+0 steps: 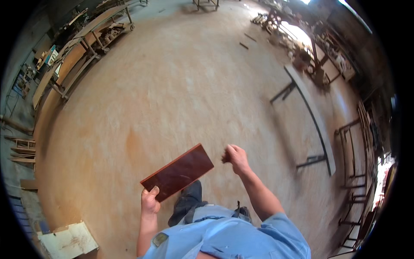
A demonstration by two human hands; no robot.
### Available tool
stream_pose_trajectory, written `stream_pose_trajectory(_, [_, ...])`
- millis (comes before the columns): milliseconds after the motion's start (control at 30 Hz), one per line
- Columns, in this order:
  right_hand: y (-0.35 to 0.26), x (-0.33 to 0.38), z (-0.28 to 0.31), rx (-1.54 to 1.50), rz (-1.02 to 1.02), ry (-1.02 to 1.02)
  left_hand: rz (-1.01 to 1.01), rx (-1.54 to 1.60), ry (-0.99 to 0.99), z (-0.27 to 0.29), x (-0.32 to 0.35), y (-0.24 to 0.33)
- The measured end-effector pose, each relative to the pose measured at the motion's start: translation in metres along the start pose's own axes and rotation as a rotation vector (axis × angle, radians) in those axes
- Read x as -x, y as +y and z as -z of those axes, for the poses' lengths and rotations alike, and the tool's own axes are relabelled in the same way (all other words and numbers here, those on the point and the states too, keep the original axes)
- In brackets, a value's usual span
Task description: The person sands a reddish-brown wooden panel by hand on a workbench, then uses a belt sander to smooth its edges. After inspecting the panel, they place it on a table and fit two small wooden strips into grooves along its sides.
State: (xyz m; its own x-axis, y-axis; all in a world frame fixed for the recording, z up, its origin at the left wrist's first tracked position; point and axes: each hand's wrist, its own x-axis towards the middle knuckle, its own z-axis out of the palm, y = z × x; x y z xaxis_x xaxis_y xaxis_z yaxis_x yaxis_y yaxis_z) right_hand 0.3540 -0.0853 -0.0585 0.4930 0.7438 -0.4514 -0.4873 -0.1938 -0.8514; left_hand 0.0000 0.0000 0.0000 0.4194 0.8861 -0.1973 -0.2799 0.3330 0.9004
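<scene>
A reddish-brown, glossy rectangular board (177,172) is held out before me, tilted with its far end up to the right. My left hand (150,199) grips its near left corner, the thumb lying on top and the fingers hidden beneath. To the right of the board, apart from it, my right hand (236,158) is closed with curled fingers. Something dark shows at those fingertips, too small and shaded to name.
A long narrow bench (314,116) stands on the floor to the right. Long wheeled worktables (82,36) line the left wall. A whitish box (71,242) sits at the lower left. Thin strips (244,45) lie on the floor ahead; cluttered racks (366,142) stand far right.
</scene>
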Motion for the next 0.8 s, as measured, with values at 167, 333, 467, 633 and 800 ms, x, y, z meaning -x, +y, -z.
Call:
stream_pose_trajectory(167, [0.007,0.104,0.215,0.441,-0.486,0.438,0.442,0.429,0.362,-0.113,-0.027,-0.008])
stream_pose_trajectory(333, [-0.084,-0.083,0.318,0.534,-0.489,0.727,0.3,0.753,0.176,-0.185,-0.355,-0.031])
stream_pose_trajectory(467, [-0.072,-0.167,0.264,0.193,-0.583,0.788,0.223,0.707,0.128,-0.18,-0.476,0.084])
stream_pose_trajectory(633, [-0.074,-0.393,0.158,0.276,-0.512,0.541,0.191,0.599,0.274,-0.136,-0.602,0.114])
stream_pose_trajectory(800, [-0.212,-0.624,0.051,0.85,-0.019,0.169,0.081,0.516,0.316,-0.149,-0.707,0.17])
